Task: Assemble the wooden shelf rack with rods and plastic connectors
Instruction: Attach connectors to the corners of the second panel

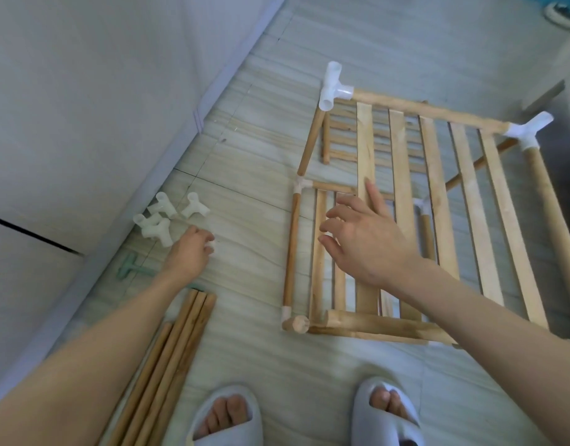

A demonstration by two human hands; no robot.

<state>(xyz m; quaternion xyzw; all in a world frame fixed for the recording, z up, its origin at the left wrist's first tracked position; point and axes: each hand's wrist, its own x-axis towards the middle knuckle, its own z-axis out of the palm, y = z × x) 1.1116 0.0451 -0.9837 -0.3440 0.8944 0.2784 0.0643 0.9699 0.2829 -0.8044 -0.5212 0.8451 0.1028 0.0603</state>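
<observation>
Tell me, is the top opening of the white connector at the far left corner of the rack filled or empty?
Empty. The white connector shows an open round mouth on top with no rod in it, while a rod enters its side.

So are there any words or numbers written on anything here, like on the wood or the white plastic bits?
None can be read. The pale wooden slatted shelf rack, the loose white plastic connectors, the bundle of round wooden rods and the grey foam slippers show no print or labels.
</observation>
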